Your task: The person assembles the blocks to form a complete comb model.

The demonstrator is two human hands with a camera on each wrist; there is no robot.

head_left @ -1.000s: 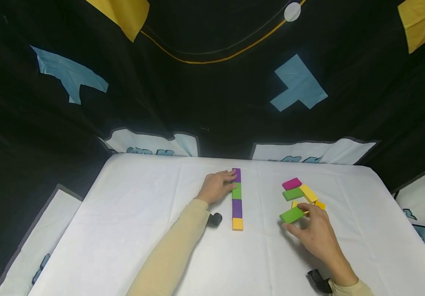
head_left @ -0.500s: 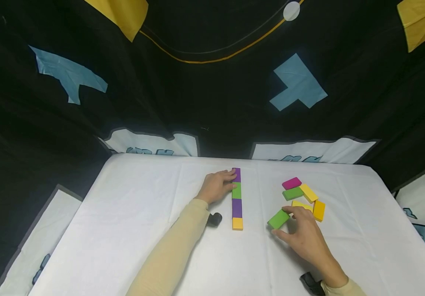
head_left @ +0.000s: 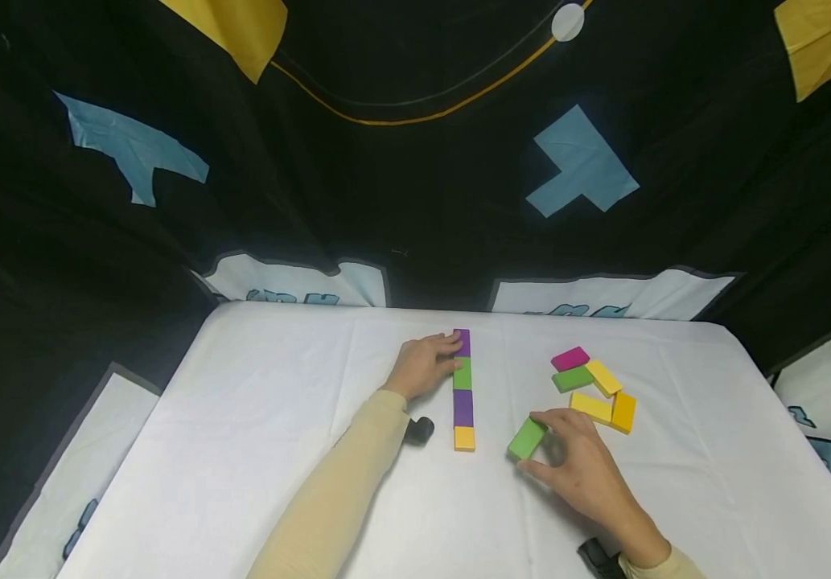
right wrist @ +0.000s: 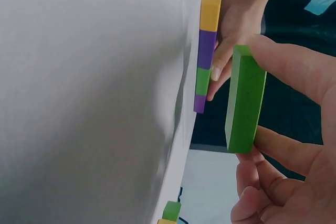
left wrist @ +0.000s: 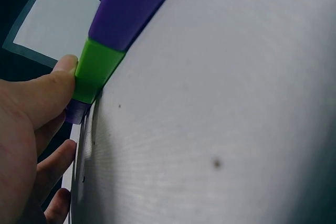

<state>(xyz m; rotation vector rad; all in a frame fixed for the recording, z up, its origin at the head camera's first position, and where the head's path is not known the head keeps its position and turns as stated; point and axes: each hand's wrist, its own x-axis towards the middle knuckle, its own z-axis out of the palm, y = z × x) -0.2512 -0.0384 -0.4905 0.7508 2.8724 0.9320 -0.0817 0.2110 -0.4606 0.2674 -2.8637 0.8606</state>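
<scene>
A straight row of blocks lies end to end on the table: a yellow block (head_left: 464,438) nearest, then a purple block (head_left: 462,408), a green block (head_left: 462,374) and a far purple block (head_left: 462,343). My left hand (head_left: 424,363) rests against the row's left side, thumb at the green block and fingertips by the far purple one. Right of the row, my right hand (head_left: 582,458) pinches another green block (head_left: 527,439) by its ends between thumb and fingers. The right wrist view shows this held block (right wrist: 245,100) raised off the cloth.
Right of the row lie loose blocks: a magenta block (head_left: 570,359), a green block (head_left: 573,379) and several yellow blocks (head_left: 603,378). A white cloth (head_left: 241,418) covers the table. Behind its far edge hangs a dark curtain (head_left: 401,201) with blue and yellow shapes.
My right hand has carried the pinched green block left and nearer, away from the loose blocks and toward the row, turning it somewhat. The left hand and the row have stayed put.
</scene>
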